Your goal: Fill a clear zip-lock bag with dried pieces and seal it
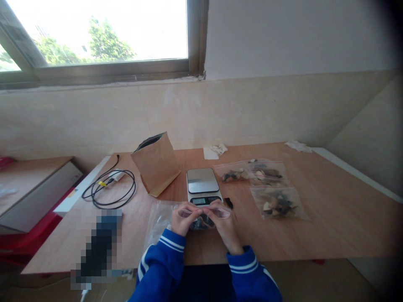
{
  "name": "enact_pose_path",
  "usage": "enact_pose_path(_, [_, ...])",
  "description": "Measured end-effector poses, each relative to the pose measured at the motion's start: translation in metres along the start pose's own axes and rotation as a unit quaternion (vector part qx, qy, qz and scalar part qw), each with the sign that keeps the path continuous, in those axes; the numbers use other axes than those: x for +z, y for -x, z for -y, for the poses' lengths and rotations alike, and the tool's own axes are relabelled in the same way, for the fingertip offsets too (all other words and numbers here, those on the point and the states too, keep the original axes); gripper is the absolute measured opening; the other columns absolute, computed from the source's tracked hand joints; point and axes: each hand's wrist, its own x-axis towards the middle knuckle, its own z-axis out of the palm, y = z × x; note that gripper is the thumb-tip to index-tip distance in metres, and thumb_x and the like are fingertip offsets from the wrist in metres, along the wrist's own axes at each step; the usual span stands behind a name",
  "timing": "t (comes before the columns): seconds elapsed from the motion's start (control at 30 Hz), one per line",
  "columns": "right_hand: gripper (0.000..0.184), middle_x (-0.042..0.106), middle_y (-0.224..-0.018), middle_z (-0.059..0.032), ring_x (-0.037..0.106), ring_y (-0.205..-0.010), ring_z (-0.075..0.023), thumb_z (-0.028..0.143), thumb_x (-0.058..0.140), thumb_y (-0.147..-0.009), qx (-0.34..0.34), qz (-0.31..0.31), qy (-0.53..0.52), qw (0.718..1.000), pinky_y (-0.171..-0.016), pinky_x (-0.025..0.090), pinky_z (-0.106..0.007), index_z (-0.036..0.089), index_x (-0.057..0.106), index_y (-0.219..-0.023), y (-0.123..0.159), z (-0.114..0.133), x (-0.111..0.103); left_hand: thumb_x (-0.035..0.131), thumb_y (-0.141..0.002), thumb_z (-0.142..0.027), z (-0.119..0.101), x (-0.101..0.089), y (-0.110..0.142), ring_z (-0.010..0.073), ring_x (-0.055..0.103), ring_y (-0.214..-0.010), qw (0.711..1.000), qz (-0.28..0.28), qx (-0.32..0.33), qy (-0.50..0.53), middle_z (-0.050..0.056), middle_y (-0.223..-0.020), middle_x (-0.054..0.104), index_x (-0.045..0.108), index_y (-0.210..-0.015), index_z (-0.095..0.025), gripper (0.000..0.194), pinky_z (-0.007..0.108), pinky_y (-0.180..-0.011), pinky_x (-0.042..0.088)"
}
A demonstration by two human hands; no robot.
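Observation:
My left hand (pixel 183 219) and my right hand (pixel 221 218) meet in front of the kitchen scale (pixel 203 181), both pinching the top edge of a clear zip bag (pixel 201 222). Dark pieces show through the bag below my fingers; I cannot make out their kind. Behind the hands, the scale's metal plate has nothing on it, and its display is partly visible. Left of my left hand lies a flat clear plastic bag (pixel 157 220). A small dark piece (pixel 228 203) rests just right of the scale, near my right hand.
Several zip bags (pixel 278 203) of dried pieces lie on the right of the wooden table (pixel 333 226). An open brown paper bag (pixel 157 165) stands left of the scale. A coiled black cable (pixel 108 205) and a pixelated dark object (pixel 99 247) lie farther left. Crumpled white paper (pixel 218 149) lies at the back.

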Motion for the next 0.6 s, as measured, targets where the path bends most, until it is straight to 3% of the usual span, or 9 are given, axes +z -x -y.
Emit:
enact_pose_path(0.13, [0.016, 0.055, -0.076, -0.0013, 0.057, -0.074, -0.0157, 0.036, 0.067, -0.077, -0.004, -0.047, 0.009, 0.999, -0.067, 0.046, -0.028, 0.021, 0.071, -0.074, 0.000, -0.008, -0.001, 0.070, -0.072, -0.034, 0.004, 0.000, 0.000, 0.0203, 0.065, -0.079, 1.000, 0.003, 0.005, -0.019, 0.008, -0.078, 0.071, 0.073, -0.074, -0.017, 0.017, 0.032, -0.075, 0.051])
enact_pose_path(0.23, [0.017, 0.057, -0.075, -0.0018, 0.058, -0.074, -0.0161, 0.036, 0.067, -0.076, -0.007, -0.065, 0.013, 0.998, -0.066, 0.047, -0.028, 0.020, 0.070, -0.074, 0.000, -0.012, 0.000, 0.071, -0.071, -0.033, 0.007, 0.000, 0.001, 0.0208, 0.066, -0.080, 1.000, -0.020, -0.007, -0.016, 0.008, -0.080, 0.072, 0.073, -0.075, -0.016, 0.017, 0.031, -0.073, 0.052])
enact_pose_path(0.5, [0.020, 0.061, -0.076, -0.0030, 0.060, -0.076, -0.0177, 0.037, 0.066, -0.077, -0.013, -0.042, 0.016, 0.999, -0.069, 0.049, -0.028, 0.018, 0.067, -0.074, 0.000, -0.001, 0.002, 0.072, -0.070, -0.032, 0.010, -0.004, 0.002, 0.0209, 0.066, -0.078, 0.998, -0.049, -0.016, -0.037, 0.009, -0.079, 0.071, 0.074, -0.075, -0.015, 0.018, 0.030, -0.071, 0.052])
enact_pose_path(0.6, [0.031, 0.064, -0.076, -0.0044, 0.061, -0.076, -0.0191, 0.045, 0.054, -0.085, 0.011, -0.032, 0.006, 0.999, -0.070, 0.049, -0.029, 0.018, 0.066, -0.076, 0.002, -0.002, 0.000, 0.071, -0.070, -0.034, 0.010, -0.006, 0.001, 0.0210, 0.066, -0.077, 0.998, -0.050, -0.029, -0.031, 0.008, -0.078, 0.071, 0.074, -0.074, -0.016, 0.019, 0.030, -0.070, 0.052])
